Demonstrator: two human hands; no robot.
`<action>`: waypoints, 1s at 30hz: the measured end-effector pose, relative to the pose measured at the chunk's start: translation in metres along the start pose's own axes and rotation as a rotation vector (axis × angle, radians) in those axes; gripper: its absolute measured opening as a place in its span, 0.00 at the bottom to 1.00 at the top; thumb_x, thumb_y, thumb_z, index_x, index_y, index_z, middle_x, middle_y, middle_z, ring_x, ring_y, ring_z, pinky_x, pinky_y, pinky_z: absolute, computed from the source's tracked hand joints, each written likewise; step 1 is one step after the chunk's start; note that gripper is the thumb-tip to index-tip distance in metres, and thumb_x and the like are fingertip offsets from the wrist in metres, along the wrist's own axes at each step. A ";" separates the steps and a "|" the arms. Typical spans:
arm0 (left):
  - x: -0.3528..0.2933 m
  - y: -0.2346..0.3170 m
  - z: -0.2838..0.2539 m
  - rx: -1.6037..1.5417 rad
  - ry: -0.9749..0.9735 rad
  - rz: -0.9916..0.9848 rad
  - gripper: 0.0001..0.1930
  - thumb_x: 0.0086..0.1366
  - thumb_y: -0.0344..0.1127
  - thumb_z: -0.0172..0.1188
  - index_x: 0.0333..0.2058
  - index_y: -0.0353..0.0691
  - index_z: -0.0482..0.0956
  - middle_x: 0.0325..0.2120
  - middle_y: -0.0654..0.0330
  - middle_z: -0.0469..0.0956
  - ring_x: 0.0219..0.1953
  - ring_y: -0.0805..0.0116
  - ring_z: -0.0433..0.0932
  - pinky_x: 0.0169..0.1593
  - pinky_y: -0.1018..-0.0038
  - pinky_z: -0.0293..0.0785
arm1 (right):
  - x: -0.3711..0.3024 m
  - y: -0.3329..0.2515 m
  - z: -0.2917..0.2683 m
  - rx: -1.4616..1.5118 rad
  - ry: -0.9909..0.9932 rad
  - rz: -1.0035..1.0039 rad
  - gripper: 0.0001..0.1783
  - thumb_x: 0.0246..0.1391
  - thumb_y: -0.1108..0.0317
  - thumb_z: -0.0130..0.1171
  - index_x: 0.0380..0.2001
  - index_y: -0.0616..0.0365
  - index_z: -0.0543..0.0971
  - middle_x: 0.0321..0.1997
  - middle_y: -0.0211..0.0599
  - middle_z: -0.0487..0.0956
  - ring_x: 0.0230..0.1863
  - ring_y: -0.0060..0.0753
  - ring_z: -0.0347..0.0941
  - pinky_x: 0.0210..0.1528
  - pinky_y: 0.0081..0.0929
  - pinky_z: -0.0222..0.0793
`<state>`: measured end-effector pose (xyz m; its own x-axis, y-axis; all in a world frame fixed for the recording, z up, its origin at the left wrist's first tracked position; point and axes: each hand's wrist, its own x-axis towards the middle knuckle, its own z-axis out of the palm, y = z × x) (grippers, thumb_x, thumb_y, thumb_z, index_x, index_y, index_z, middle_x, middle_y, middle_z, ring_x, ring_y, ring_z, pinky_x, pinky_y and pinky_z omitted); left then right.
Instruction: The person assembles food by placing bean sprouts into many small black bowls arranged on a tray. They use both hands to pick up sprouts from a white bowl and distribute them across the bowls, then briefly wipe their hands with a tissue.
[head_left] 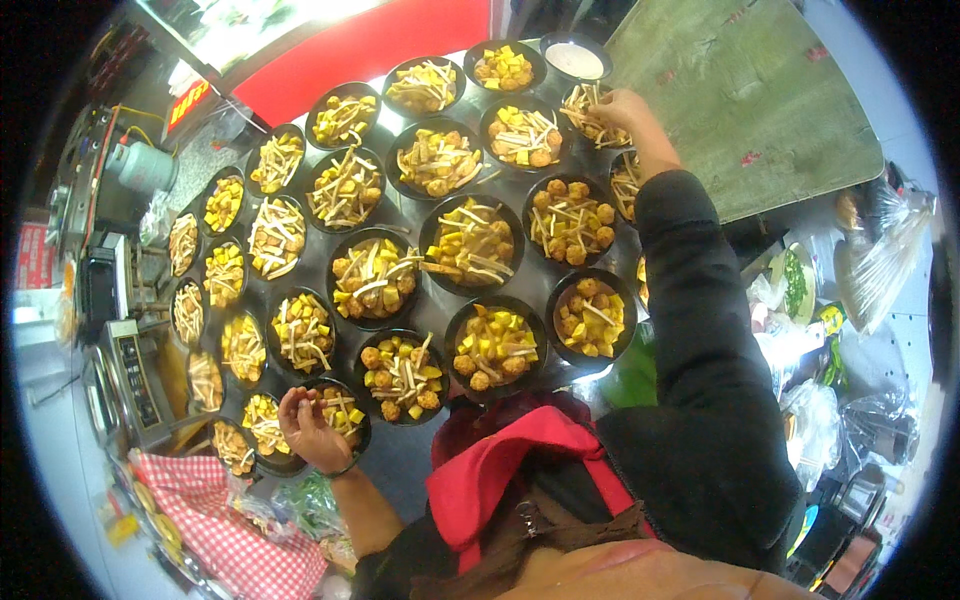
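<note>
- In the head view, you stand at the near edge of a grey tabletop [316, 252] crowded with dark bowls of food, set out in rough rows from the near edge to the far one.
- Your right hand [632, 118] reaches to the right edge, near the far-right corner; its bent fingers meet the pale strips in a filled bowl [584, 102] — whether they grip any, you cannot tell from here.
- Just beyond that bowl, at the far-right corner, sits a bowl of white sauce [574, 60].
- Your left hand [316, 436] is at the near edge, toward the near-left corner, half curled over the left side of a near-edge bowl [345, 412]; whether it holds anything is unclear.
- Most bowls carry pale strips over yellow chunks, many with browned balls too; a bowl near the middle [472, 245] has strips reaching its rim.
- A greenish board [745, 105] adjoins the tabletop's right edge — a red panel [365, 65] stands past the far edge.
- A red-and-white checked cloth [225, 520] lies off the near-left corner.
</note>
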<state>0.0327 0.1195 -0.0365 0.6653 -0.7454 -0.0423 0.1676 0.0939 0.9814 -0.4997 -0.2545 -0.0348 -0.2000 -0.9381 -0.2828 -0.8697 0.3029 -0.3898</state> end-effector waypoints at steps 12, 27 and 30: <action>-0.005 -0.003 0.000 -0.004 -0.009 -0.017 0.10 0.62 0.24 0.50 0.42 0.37 0.73 0.36 0.60 0.76 0.36 0.71 0.75 0.35 0.78 0.74 | 0.006 0.010 0.018 -0.074 0.315 -0.109 0.18 0.42 0.54 0.59 0.33 0.56 0.80 0.27 0.44 0.79 0.30 0.42 0.77 0.35 0.33 0.70; -0.004 -0.002 0.019 -0.063 -0.072 -0.017 0.09 0.62 0.23 0.49 0.41 0.36 0.72 0.36 0.58 0.75 0.35 0.71 0.75 0.35 0.77 0.73 | -0.030 0.027 -0.028 0.637 0.340 -0.053 0.14 0.45 0.63 0.63 0.32 0.63 0.79 0.21 0.33 0.79 0.20 0.19 0.75 0.27 0.18 0.69; -0.002 0.003 0.024 -0.070 -0.077 0.007 0.09 0.61 0.22 0.50 0.40 0.35 0.72 0.36 0.58 0.74 0.35 0.70 0.74 0.35 0.77 0.73 | -0.060 0.022 -0.041 0.816 0.306 -0.114 0.13 0.43 0.65 0.66 0.27 0.65 0.78 0.20 0.32 0.76 0.20 0.19 0.72 0.26 0.17 0.69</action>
<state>0.0145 0.1057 -0.0292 0.6088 -0.7931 -0.0184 0.2157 0.1431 0.9659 -0.5250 -0.1985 0.0100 -0.3455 -0.9384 -0.0027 -0.3213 0.1210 -0.9392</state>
